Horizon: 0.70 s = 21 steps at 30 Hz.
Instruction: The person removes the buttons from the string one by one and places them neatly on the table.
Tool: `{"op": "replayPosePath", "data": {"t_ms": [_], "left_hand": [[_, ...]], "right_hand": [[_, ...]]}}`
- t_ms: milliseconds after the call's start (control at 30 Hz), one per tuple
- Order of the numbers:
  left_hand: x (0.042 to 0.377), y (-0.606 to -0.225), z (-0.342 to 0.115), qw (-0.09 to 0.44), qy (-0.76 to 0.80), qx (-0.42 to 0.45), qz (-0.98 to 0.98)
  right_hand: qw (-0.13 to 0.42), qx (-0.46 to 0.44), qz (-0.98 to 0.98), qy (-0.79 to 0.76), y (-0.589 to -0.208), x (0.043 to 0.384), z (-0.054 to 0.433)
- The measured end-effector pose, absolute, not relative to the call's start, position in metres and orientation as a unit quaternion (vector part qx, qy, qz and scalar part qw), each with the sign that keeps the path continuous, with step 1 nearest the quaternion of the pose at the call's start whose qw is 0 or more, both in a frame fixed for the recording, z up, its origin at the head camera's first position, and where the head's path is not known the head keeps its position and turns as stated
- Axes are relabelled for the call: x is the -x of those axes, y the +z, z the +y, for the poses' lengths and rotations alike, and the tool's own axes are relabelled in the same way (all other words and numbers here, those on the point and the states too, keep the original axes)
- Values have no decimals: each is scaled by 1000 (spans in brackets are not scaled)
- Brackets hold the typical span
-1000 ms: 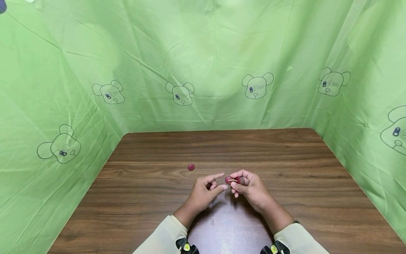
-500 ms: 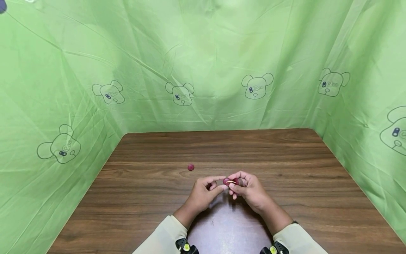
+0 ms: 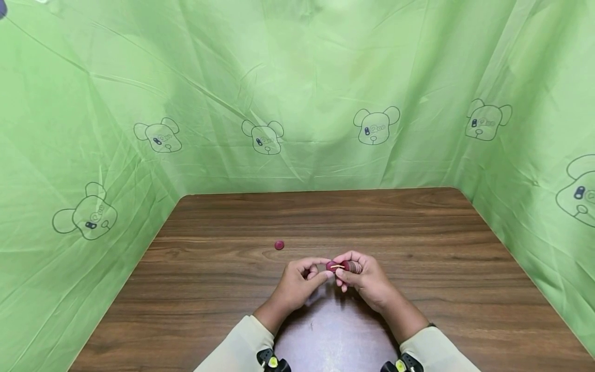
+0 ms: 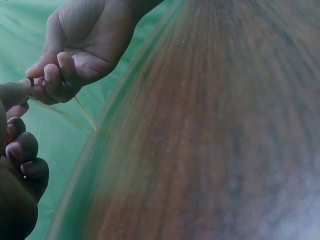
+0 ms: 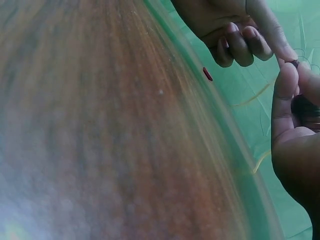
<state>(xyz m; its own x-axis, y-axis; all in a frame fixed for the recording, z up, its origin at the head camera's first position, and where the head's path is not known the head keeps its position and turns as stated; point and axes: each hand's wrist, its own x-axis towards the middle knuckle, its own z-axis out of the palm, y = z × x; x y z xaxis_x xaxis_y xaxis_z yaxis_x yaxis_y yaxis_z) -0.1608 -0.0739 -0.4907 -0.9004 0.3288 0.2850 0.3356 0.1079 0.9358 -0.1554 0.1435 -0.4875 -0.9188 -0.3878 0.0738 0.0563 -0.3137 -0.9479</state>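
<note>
Near the table's front, my left hand (image 3: pixel 297 281) pinches the edge of a dark red round disc, much like a button (image 3: pixel 331 266), between index finger and thumb. My right hand (image 3: pixel 369 279) holds a stack of similar discs (image 3: pixel 354 266) lying on its side against the fingers, and its thumb and index finger meet the same front disc. A short pale-yellow cord (image 3: pixel 338 266) crosses that disc's face. In the right wrist view the stack (image 5: pixel 306 111) appears dark inside the right hand, and thin yellow cord (image 5: pixel 257 93) hangs below the fingertips. The cord's path through the discs is hidden.
One loose dark red disc (image 3: pixel 279 245) lies flat on the brown wood-grain table (image 3: pixel 223 222), beyond and left of the hands. Green printed cloth (image 3: pixel 316 77) stands along the back and both sides of the table.
The right hand has shifted slightly left with the discs. The left index finger and thumb, apart from the front disc a second ago, now pinch it. The loose disc stays put.
</note>
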Motion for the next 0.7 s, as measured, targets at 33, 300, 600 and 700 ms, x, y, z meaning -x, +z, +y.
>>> {"op": "replayPosePath", "data": {"t_ms": [33, 300, 600, 700], "left_hand": [[161, -491, -74, 3, -630, 224, -743], [163, -494, -76, 16, -634, 227, -739], [164, -495, -77, 25, -635, 229, -738], [165, -495, -78, 25, -636, 226, -737]], "right_hand": [[140, 144, 570, -797, -487, 155, 144], [140, 126, 590, -785, -485, 155, 144], [111, 97, 619, -771, -486, 156, 143], [101, 81, 625, -770, -486, 156, 143]]}}
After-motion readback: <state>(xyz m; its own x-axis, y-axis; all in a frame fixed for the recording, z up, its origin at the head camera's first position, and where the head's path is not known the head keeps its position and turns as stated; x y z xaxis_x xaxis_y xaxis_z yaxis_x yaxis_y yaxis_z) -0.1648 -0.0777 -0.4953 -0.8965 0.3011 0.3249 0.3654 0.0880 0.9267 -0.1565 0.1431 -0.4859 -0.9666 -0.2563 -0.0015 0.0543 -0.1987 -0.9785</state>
